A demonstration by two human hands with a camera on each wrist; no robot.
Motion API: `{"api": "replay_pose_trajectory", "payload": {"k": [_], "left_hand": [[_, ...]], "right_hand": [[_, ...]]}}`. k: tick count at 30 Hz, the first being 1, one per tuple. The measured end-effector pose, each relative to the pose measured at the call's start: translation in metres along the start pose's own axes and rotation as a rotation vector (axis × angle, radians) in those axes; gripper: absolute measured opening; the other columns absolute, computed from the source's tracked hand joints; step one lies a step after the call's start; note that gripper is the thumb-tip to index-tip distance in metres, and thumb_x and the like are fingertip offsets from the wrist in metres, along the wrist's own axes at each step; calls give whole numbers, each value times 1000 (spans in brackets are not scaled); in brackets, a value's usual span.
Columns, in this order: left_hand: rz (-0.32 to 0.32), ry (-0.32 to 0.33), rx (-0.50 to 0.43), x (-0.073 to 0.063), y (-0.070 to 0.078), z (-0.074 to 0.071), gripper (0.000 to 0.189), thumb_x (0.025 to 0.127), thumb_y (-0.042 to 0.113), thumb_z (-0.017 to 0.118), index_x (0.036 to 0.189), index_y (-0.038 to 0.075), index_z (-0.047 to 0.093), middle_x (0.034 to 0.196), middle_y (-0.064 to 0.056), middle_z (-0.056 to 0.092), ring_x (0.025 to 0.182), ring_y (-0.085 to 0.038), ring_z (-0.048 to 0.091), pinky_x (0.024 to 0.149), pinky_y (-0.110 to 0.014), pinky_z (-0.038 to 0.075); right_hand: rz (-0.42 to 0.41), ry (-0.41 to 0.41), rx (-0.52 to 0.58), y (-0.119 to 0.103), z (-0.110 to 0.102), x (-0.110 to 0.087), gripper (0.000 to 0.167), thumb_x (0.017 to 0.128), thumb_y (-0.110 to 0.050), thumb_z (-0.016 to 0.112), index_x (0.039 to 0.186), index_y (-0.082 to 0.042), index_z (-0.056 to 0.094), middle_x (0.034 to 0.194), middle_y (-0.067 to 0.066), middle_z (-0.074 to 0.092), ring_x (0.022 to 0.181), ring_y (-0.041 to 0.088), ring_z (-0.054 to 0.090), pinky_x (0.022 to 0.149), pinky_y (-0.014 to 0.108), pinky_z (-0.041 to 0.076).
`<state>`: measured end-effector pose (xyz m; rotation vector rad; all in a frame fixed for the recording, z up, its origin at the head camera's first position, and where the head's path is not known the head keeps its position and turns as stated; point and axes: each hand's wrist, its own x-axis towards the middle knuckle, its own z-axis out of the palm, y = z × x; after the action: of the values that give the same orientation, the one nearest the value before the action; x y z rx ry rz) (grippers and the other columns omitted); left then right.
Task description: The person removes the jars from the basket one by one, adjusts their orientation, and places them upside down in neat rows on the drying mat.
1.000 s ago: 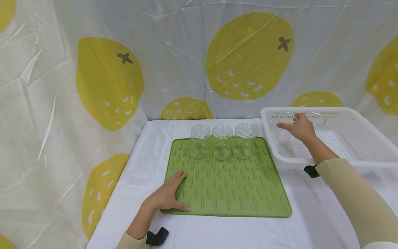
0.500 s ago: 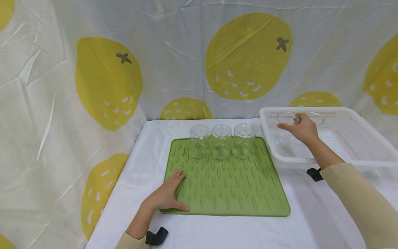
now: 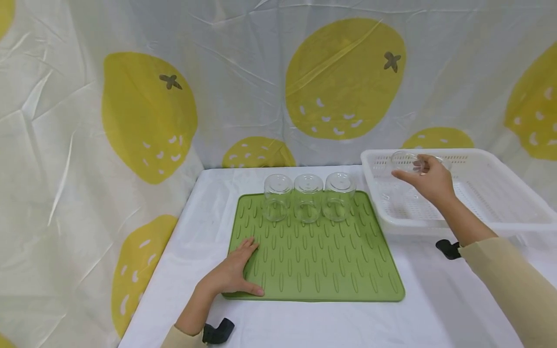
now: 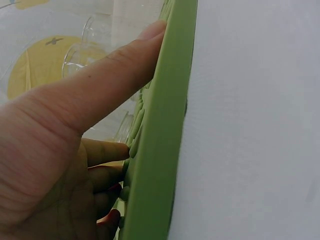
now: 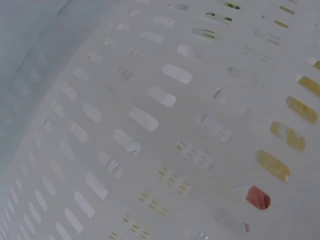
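In the head view, my right hand (image 3: 435, 186) grips a clear drinking glass (image 3: 403, 166) over the left end of the white plastic basket (image 3: 496, 226). Behind the fingers shows the rim of another clear glass (image 3: 445, 163). My left hand (image 3: 228, 274) rests with spread fingers on the front left corner of a green ridged mat (image 3: 322, 270). The left wrist view shows its thumb (image 4: 115, 70) along the mat's edge. Three clear glasses, a left (image 3: 277, 200), a middle (image 3: 308, 200) and a right one (image 3: 339, 198), stand bottom up in a row on the mat's far part.
The basket's slotted wall (image 5: 150, 90) fills the right wrist view, with a fingertip showing through one slot. A white cloth (image 3: 183, 261) covers the table. A curtain (image 3: 243, 87) with lemon prints hangs behind and to the left.
My right hand has risen slightly and shifted a little right, the glass coming up with it. The left hand has stayed in place on the mat.
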<state>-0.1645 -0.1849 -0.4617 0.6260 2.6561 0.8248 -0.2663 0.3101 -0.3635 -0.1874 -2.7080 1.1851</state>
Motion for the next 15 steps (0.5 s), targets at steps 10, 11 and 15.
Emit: {"api": "replay_pose_trajectory", "payload": {"k": [10,11,15], "left_hand": [[3,0,-1,0,-1,1,121,63,52,88,153,1,27,161,-15,15,148,-31,7,113,-56,20],[2,0,-3,0,-1,1,121,63,52,88,153,1,27,161,-15,15,148,-31,7,113,-56,20],[1,2,-10,0,0,1,121,62,51,89,153,0,27,161,-16,15,148,-31,7,114,-56,20]], "right_hand": [[-38,59,4,-7,-8,-20,99,84,-51,72,153,1,22,140,29,42,125,47,41,87,51,42],[-43,65,9,-7,-8,-22,99,84,-50,72,153,0,23,139,28,43,125,45,41,86,48,42],[-58,84,18,-10,-11,-28,95,85,-47,73,153,-1,25,137,24,46,124,42,42,88,45,41]]}}
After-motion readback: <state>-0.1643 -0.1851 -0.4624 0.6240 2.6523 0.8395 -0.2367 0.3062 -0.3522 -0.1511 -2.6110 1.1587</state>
